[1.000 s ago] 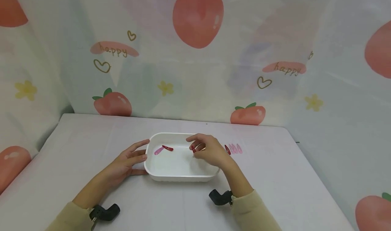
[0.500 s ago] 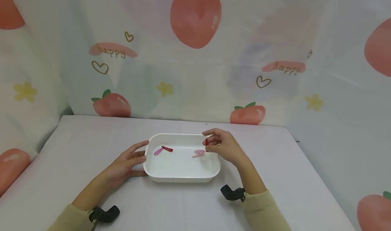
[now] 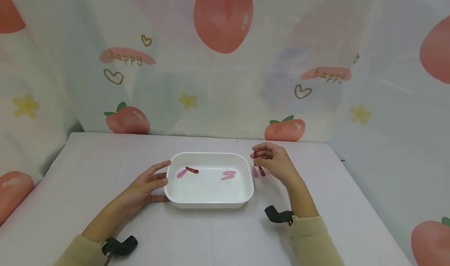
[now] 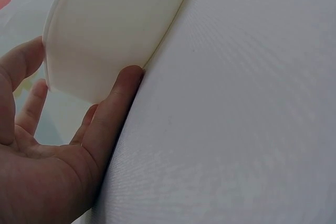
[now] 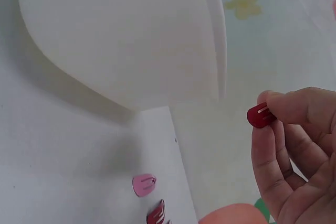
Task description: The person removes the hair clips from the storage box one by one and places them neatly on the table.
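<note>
**Pinching a red clip (image 5: 259,117) just off the right end of the white tray (image 3: 204,188)**

The fingers of my right hand (image 3: 275,162) are pinching the clip at one end, thumb against fingertips, while the remaining fingers are bending below it. I'm holding it up over the desk (image 3: 197,238), just beside the tray, with my forearm slanting in from the lower right. The fingers of my left hand (image 3: 138,188) are spreading against the tray's left end, tips touching it, and that arm is reaching in from the lower left. Two beige sleeves (image 3: 314,236) are covering my forearms, and a black device (image 3: 279,215) is sitting at each wrist.

The only writing I'm reading is on the backdrop (image 3: 228,86): "happy", appearing twice, each on a pink patch (image 3: 126,56).

Counting outward: I'm gripping one clip. Under my hand, a pink clip (image 5: 143,185) and a second red clip (image 5: 156,213) are lying on the desk; my hand is partly covering something pale pink (image 3: 266,171) beyond them. Inside the tray, one pink and one red clip are lying together at the left (image 3: 191,170), and at least two pale pink clips (image 3: 229,173) are lying close together at the right. Behind, four outlined hearts (image 3: 113,76) and three yellow flowers (image 3: 188,101) are showing.
</note>
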The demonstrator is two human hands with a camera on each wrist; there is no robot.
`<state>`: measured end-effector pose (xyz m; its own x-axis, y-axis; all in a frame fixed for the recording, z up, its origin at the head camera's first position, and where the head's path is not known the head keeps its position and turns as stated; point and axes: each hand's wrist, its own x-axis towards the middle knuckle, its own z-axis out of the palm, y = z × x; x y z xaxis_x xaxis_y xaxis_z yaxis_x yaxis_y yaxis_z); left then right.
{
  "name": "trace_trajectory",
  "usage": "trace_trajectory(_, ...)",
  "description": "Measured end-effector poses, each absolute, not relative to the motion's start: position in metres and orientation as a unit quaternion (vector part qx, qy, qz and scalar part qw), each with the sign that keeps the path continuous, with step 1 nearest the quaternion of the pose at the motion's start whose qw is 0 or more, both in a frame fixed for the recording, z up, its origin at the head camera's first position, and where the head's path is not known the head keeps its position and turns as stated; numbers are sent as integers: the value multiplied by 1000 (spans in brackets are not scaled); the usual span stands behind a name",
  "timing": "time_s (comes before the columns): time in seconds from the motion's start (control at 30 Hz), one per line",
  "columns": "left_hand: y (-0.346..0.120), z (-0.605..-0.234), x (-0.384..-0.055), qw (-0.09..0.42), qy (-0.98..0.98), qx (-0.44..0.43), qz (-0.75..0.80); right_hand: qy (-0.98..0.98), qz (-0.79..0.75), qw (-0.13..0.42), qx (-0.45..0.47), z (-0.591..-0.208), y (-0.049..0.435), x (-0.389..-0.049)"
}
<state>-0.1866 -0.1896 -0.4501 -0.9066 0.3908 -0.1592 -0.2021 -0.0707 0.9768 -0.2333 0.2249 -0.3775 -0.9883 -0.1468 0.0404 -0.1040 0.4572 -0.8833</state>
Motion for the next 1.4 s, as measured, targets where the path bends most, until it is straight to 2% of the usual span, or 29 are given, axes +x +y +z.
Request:
trace_trajectory(0.27, -189, -450, -186, 201, 651, 83, 727, 838, -539, 0, -81, -385, 247, -241)
trace_trajectory(0.8, -189, -451, -186, 204, 649, 81, 729, 830, -557, -1, -29, -394, 270, -241)
trace_trajectory(1.1, -189, -450, -186, 203, 650, 85, 727, 867, -497, -20, 17, -408, 286, -245)
trace_trajectory(1.4, -190, -451, -186, 202, 652, 87, 725, 881, -473, -19, 24, -416, 295, -246)
